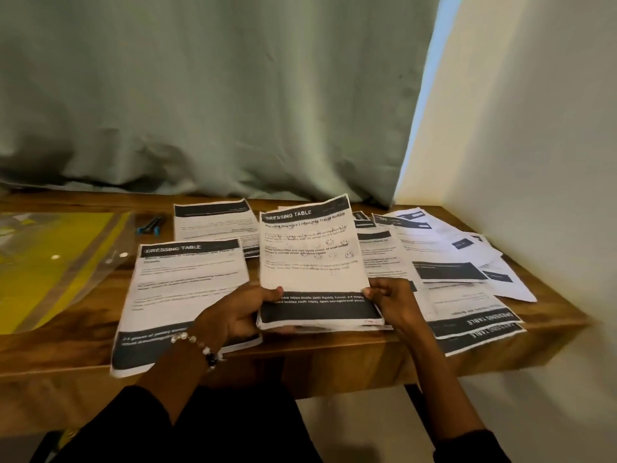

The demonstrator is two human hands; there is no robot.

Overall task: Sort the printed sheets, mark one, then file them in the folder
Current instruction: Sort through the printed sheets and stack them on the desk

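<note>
While both hands were busy at the wooden surface (334,349), the scene stood like this:

Held stack: a small stack of printed sheets (314,259), headed "DRESSING TABLE", was tilted up off the surface, its lower edge near the front edge.
Left hand (240,312): gripped the stack's lower left corner, thumb on the top sheet, fingers curled beneath; a bead bracelet (200,345) was on the wrist.
Right hand (394,302): pinched the stack's lower right edge, thumb on top, fingers curled behind.
Left pile (187,295): lay flat just left of the held stack, its lower end hanging over the front edge of the surface.
Back sheet (213,222): lay behind the left pile, partly hidden by the held stack.
Loose sheets (467,262): spread and overlapping to the right of the held stack, some turned the other way round.
Folder (50,262): yellow, in clear plastic, lay well left of the held stack.
Pens (150,225): dark with blue ends, lay between the folder and the back sheet.
Curtain (200,95): hung behind the surface.
</note>
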